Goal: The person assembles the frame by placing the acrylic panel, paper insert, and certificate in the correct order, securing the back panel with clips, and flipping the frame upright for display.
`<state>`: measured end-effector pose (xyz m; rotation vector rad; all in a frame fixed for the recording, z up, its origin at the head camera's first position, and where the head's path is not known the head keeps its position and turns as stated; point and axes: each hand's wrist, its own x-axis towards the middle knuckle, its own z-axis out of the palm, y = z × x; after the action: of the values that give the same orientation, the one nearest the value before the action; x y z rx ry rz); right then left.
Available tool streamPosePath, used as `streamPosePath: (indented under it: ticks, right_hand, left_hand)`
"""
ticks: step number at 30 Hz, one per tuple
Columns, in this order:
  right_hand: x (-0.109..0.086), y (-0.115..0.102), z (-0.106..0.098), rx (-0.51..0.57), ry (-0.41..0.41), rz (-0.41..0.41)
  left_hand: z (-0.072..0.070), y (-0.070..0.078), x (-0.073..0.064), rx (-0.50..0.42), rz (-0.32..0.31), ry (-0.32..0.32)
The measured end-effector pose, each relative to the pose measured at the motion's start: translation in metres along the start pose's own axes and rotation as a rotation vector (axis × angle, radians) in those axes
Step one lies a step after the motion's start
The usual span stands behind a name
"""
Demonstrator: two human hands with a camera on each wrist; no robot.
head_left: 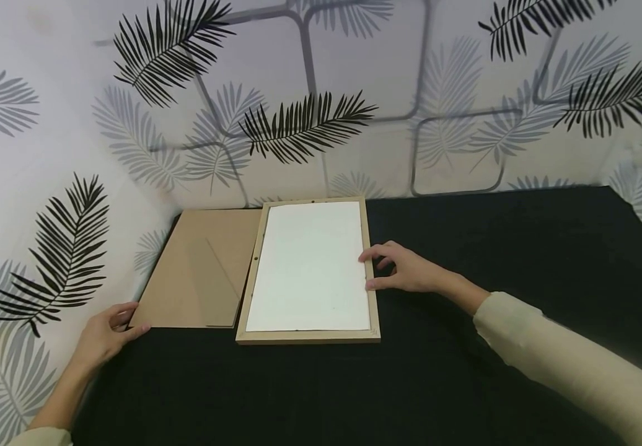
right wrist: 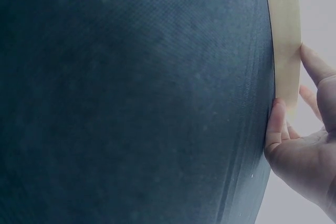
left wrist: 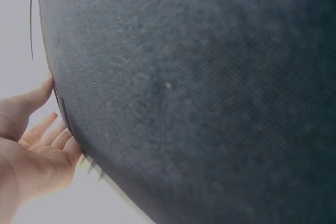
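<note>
A light wooden picture frame lies flat on the black-covered table, with a white sheet inside it. My right hand holds the frame's right side, its bent index finger over the rail and its thumb lower down; the right wrist view shows the thumb against the pale wood. Left of the frame lies a thin brown board with a paler, shiny wedge-shaped patch. My left hand grips its near left corner, thumb along the near edge, other fingers at the left edge. Those fingertips are partly hidden.
Black cloth covers the table and extends right of the frame and in front of it. A pale wall covering with leaf prints rises behind and at the left, close to the board. Small dark dots sit along the frame's rails.
</note>
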<state>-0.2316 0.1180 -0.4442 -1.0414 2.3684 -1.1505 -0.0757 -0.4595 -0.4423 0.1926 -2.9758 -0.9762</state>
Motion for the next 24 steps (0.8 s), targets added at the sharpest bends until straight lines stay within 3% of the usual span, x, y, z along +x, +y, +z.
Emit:
streamPosePath:
  ticks: [14,24]
  right_hand:
    - [0.001,-0.001,0.0,0.009,0.005,0.003]
    - [0.0,0.002,0.001,0.02,0.007,0.006]
  left_hand:
    - [-0.002,0.01,-0.001,-0.111,-0.087,-0.043]
    - [-0.002,0.018,0.003,-0.13,-0.161,-0.078]
